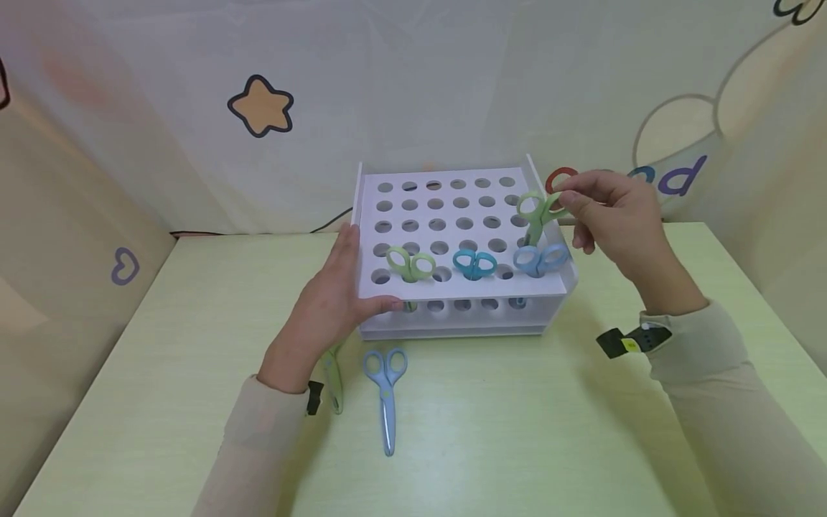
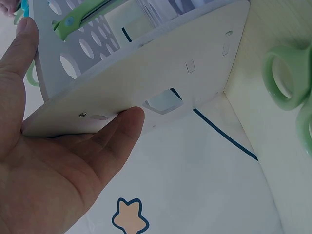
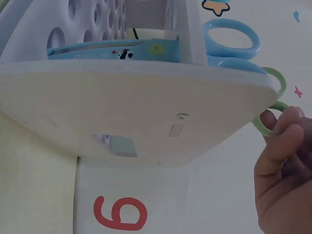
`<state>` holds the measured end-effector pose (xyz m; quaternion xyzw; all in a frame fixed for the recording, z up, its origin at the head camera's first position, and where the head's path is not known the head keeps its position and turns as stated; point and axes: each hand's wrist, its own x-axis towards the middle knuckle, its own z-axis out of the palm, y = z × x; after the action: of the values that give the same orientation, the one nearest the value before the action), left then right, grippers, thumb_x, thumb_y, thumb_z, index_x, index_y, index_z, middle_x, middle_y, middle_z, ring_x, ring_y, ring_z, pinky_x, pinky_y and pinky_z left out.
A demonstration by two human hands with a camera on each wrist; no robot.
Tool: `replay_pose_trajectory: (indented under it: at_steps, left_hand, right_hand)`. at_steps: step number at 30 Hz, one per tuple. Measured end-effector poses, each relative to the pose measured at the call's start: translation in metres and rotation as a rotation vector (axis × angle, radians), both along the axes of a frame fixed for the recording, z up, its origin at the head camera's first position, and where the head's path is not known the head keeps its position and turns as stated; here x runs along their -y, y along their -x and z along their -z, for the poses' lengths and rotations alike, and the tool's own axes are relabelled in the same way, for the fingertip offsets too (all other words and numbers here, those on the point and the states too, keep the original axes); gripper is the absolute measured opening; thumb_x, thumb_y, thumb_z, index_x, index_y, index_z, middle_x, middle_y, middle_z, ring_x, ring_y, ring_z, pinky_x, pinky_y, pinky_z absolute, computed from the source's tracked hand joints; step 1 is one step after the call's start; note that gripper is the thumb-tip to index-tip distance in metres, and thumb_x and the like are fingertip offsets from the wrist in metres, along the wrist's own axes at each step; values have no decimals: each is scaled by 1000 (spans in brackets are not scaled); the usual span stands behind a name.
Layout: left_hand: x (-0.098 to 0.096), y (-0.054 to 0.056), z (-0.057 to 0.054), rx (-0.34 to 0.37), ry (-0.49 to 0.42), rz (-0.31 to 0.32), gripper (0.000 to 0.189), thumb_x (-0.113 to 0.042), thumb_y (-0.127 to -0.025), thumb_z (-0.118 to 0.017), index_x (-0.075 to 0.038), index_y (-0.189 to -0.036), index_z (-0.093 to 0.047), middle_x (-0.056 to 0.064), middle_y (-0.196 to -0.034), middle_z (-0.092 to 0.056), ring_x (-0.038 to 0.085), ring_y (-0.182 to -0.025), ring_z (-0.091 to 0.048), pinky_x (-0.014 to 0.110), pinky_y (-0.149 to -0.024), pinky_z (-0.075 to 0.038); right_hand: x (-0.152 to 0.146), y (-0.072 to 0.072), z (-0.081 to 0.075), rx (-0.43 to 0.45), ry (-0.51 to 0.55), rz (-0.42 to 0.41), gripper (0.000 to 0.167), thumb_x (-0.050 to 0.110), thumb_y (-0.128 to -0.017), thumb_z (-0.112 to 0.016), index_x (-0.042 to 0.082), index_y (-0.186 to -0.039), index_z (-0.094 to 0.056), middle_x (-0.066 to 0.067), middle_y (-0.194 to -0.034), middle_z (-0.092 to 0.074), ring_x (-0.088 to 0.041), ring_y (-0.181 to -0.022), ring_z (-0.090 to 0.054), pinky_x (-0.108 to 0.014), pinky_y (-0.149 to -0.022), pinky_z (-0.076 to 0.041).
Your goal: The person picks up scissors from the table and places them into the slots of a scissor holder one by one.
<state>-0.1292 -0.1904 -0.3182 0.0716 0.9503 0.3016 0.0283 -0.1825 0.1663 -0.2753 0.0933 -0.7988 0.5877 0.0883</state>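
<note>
A white rack point(image 1: 446, 290) with rows of round holes stands on the table. My left hand point(image 1: 319, 301) grips its left side, thumb at the front edge and fingers along the side panel. At the rack's right side, my right hand point(image 1: 617, 215) pinches one handle loop of green scissors point(image 1: 533, 231) between thumb and fingers. These scissors point down over the rightmost column, their tips at a hole behind the light blue scissors point(image 1: 539, 261). Teal scissors point(image 1: 474, 264) and other green scissors point(image 1: 411, 267) also stand in the front row, handles up.
Light blue scissors point(image 1: 388, 402) lie on the table point(image 1: 491, 431) before the rack. Beside them, more green scissors point(image 1: 333, 384) are partly hidden by my left wrist. A printed curtain point(image 1: 420, 86) hangs behind the table, with a dark cord point(image 1: 331, 220) near its back edge.
</note>
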Motion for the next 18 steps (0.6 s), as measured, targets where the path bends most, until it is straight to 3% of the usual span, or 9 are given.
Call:
replay_pose_trajectory:
  at_steps: [2, 8, 18]
  left_hand:
    - [0, 0, 0, -2, -1, 2, 126, -46, -80, -85, -16, -163, 4, 0, -169, 9, 34, -132, -44, 45, -93, -46]
    - [0, 1, 1, -9, -1, 6, 126, -46, -79, -85, -16, -163, 4, 0, -169, 9, 34, -132, -45, 45, -93, -46]
    - [1, 1, 1, -12, 5, 1, 127, -47, -79, -85, -16, -163, 4, 0, -169, 9, 33, -130, -46, 44, -91, -47]
  right_hand:
    - [-1, 0, 3, -4, -107, 20, 15, 16, -99, -67, 9, -111, -73, 3, -86, -70, -19, -47, -50, -25, -45, -44]
    - [-3, -2, 10, -13, -266, 33, 19, 17, -100, -66, 5, -115, -71, 1, -90, -67, -20, -47, -48, -28, -45, -41]
    - [0, -2, 19, 22, -372, 22, 20, 16, -101, -65, 6, -116, -72, -12, -98, -64, -24, -52, -52, -28, -47, -45]
